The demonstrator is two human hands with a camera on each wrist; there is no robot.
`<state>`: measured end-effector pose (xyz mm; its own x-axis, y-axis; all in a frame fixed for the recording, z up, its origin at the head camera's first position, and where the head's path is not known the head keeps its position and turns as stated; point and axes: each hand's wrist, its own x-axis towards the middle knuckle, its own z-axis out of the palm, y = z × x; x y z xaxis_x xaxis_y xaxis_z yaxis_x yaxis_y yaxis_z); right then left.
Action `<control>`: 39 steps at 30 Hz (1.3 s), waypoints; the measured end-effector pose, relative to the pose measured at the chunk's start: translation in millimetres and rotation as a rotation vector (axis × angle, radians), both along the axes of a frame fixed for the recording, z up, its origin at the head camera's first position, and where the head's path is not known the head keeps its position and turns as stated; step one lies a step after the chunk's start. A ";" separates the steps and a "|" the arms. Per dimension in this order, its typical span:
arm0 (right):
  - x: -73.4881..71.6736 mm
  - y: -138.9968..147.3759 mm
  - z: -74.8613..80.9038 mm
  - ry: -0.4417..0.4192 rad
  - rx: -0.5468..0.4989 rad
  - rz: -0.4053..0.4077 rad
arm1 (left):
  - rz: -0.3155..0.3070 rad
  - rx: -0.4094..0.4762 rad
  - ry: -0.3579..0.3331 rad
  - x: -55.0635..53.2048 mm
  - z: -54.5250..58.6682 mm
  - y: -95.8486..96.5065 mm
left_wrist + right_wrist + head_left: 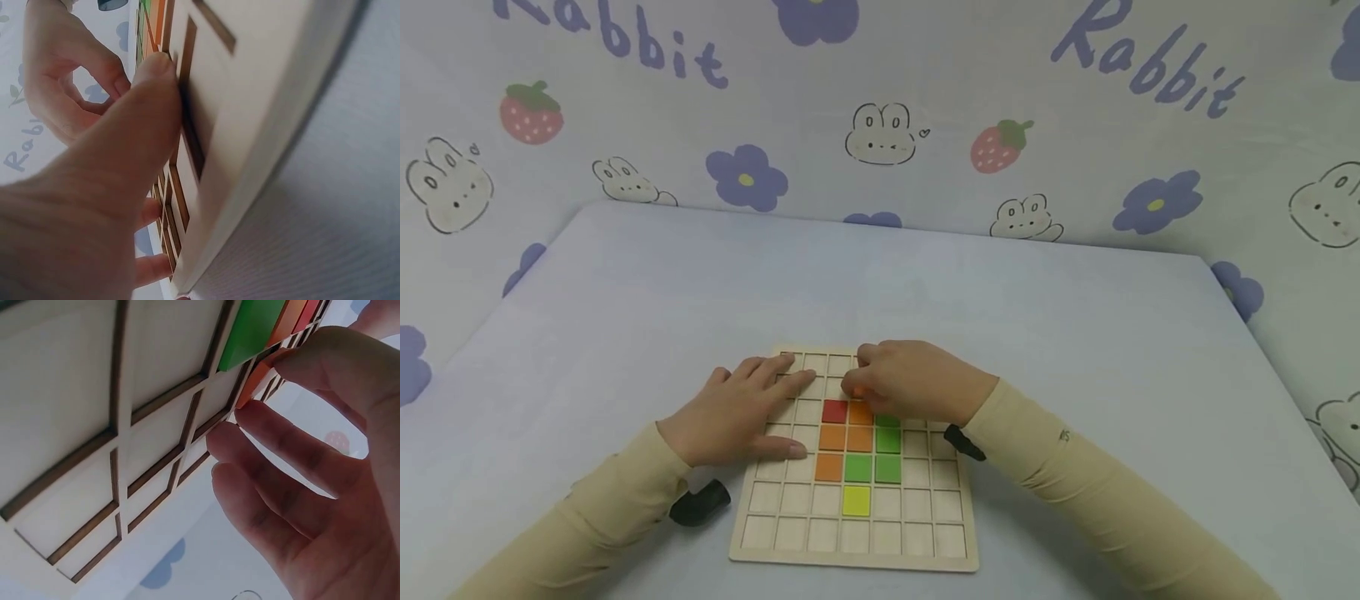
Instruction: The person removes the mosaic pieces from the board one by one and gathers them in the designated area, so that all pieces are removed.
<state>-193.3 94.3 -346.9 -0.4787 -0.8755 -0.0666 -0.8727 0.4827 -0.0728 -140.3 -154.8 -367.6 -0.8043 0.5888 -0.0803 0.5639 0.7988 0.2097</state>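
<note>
A wooden grid board (pixel 763 533) lies on the table. My right hand (pixel 917 383) is over its upper middle and pinches an orange tile (pixel 255 380) between thumb and fingers, tilted in the grid just above the coloured rows. Fingers spread, my left hand (pixel 730 421) rests on the board's left side, its thumb (pixel 159 81) on the wood. Set into the cells are a red tile (pixel 834 412), several orange tiles (pixel 832 437), several green tiles (pixel 888 440) and a yellow tile (pixel 856 501) below them. My right hand hides part of the board's upper right.
A pale cloth covers the table (pixel 647 317). Behind it hangs a curtain (pixel 940 50) printed with rabbits, strawberries and flowers. Dark wrist-worn pieces show by the left sleeve (pixel 625 483) and the right sleeve (pixel 1075 467).
</note>
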 end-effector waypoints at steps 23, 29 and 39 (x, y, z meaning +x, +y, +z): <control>2.4 25.2 15.9 0.000 -0.013 -0.077 | -0.005 -0.026 -0.004 -1.9 -2.9 6.9; 7.3 60.7 27.3 0.010 -0.020 -0.139 | -0.003 -0.017 0.020 2.2 -8.4 4.1; 14.5 132.7 16.0 0.026 0.001 -0.258 | -0.004 -0.018 0.033 3.9 -6.5 1.0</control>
